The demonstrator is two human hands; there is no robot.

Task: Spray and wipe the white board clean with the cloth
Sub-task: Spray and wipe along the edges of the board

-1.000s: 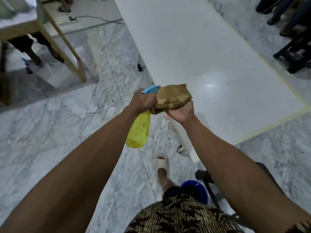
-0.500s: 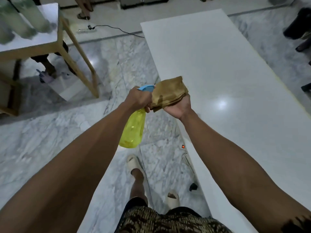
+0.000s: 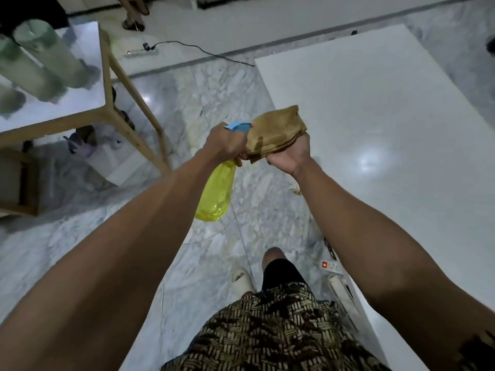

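My left hand (image 3: 223, 144) grips the neck of a yellow spray bottle (image 3: 215, 192) with a blue trigger head, its nozzle pointing at the cloth. A folded brown cloth (image 3: 276, 129) lies on my right hand (image 3: 290, 152), palm up, fingers curled round its underside. Both hands are held in the air above the marble floor, just left of the white board (image 3: 388, 135). The big glossy board lies flat to my right and runs from the far end of the room to the near right corner.
A wooden-legged table (image 3: 80, 103) with pale green cylinders stands at the left. A power strip (image 3: 140, 52) and black cable lie on the floor beyond. Another lit power strip (image 3: 330, 265) lies near the board's left edge by my feet. A person's foot shows at the top.
I have stepped forward along the board's left edge, and the view has swung left so the table is closer. Both hands keep the same hold, bottle nozzle against the cloth.
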